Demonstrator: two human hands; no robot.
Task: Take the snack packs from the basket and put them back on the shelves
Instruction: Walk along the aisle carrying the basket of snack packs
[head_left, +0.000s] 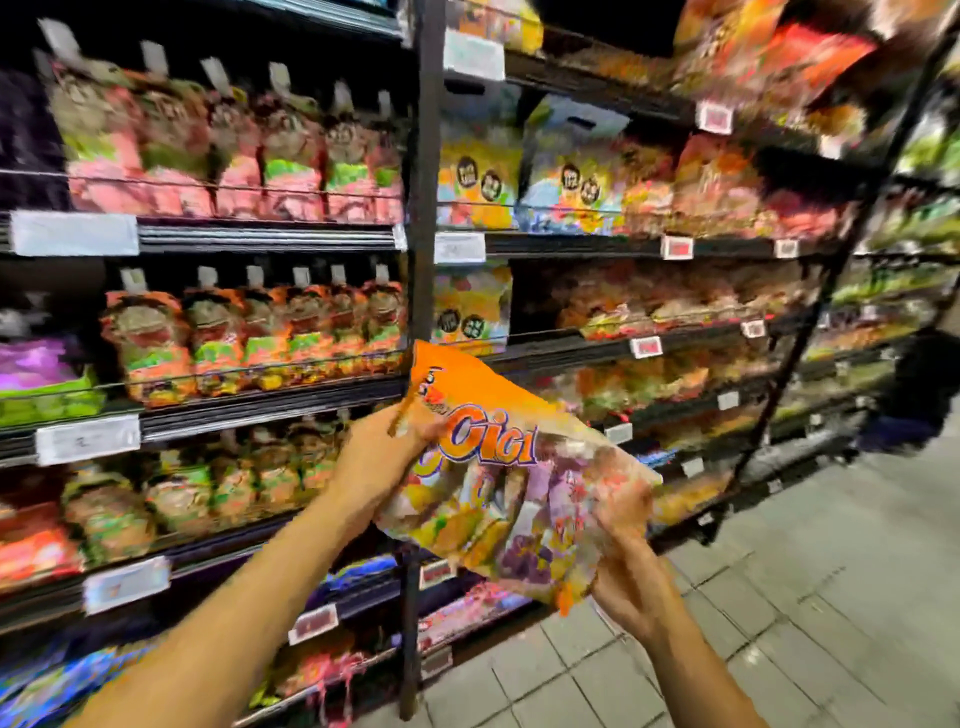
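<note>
Between your two hands, in front of the shelves (270, 400): one snack pack (514, 483), held tilted in the air, orange top up-left, clear lower half down-right showing purple, yellow and orange pieces inside.

Your left hand (379, 467) grips the pack's upper left edge, fingers curled round it just below the orange header. Your right hand (623, 551) holds the lower right corner, fingers (621, 506) curled over the clear film from behind.

Readable text: "Gici" in big orange letters with a blue-purple outline across the pack's front. Small print above it on the header is too blurred to read.

Shelves carry rows of pouches: pink ones (228, 156) on an upper level at left, orange ones (249, 338) a level below, both with white tabs on top. Right bay has yellow-blue bags (478, 171) with dark round badges; the writing on them is illegible. Price tags (678, 247) along the shelf edges, white and red-white, all unreadable from motion blur.

A black upright post (423, 208) splits the two bays; the pack covers part of it. Grey tiled floor (810, 597) at lower right. Your forearms are cut off by the bottom edge.
</note>
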